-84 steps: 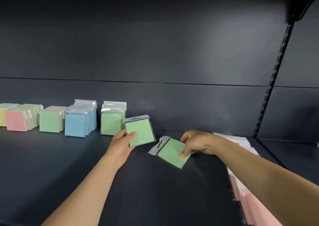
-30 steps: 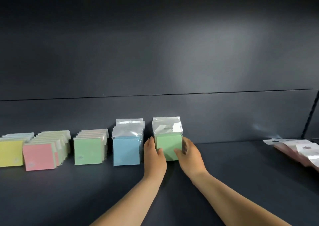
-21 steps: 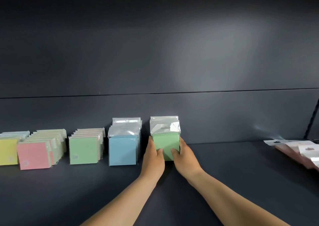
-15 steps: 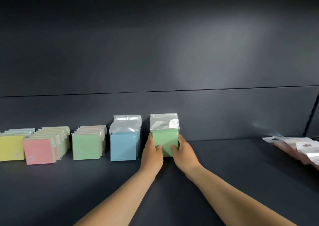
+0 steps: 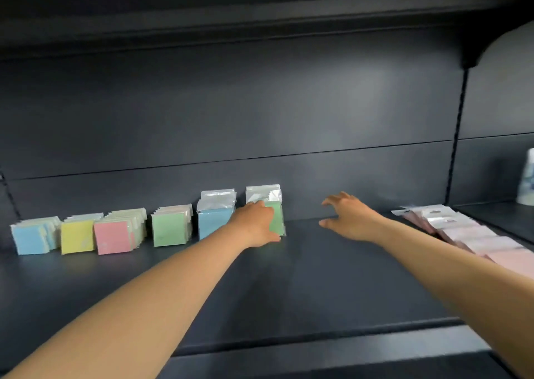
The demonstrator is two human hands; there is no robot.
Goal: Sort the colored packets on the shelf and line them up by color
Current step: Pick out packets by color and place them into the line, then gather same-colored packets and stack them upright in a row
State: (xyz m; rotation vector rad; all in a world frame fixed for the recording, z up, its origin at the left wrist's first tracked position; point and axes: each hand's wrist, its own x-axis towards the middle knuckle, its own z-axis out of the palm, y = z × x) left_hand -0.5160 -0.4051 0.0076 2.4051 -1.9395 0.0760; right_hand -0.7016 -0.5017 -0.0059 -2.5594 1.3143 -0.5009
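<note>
The left hand (image 5: 255, 227) rests flat against the green stack (image 5: 276, 219) standing by the shelf's (image 5: 303, 286) back wall, while the right hand (image 5: 351, 215), spread and empty, should next grab the pink packets (image 5: 468, 235) at the right edge.

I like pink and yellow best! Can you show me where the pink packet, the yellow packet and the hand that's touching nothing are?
pink packet (image 5: 112, 236), head view, front face.
yellow packet (image 5: 77, 236), head view, front face.
right hand (image 5: 351, 216), head view, back of hand.
</note>
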